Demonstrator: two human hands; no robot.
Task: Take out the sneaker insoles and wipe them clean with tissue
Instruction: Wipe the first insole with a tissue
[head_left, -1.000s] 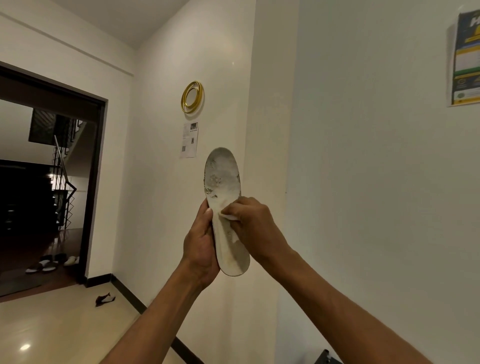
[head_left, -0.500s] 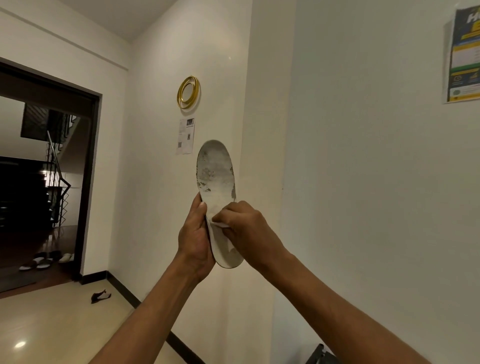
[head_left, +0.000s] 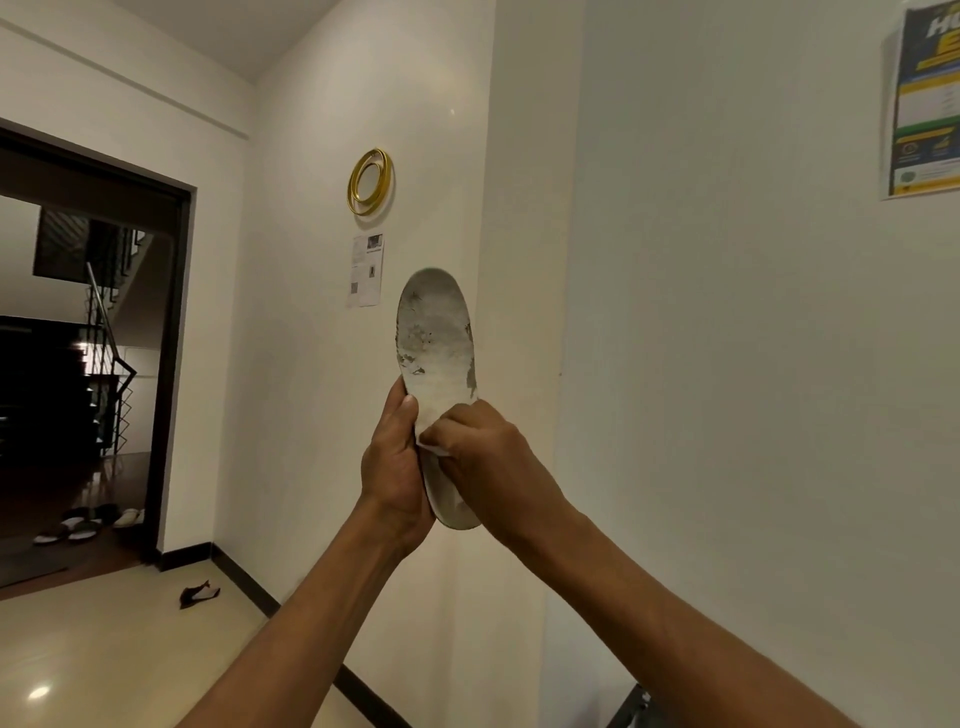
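Left hand (head_left: 396, 467) grips insole (head_left: 435, 338) upright by its left edge; right hand (head_left: 483, 452) pinches tissue (head_left: 432, 448) against its middle. Wall (head_left: 727, 364) close behind, open floor (head_left: 104, 649) left.

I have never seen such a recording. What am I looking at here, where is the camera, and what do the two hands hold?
No machine here: a person wears a camera on the head, so you see their own arms. The left hand grips a white insole, upright, its upper part grey with dirt. The right hand presses a white tissue against the insole's middle. Behind are a white wall, a gold ring ornament and a poster. Sandals lie beyond the doorway.
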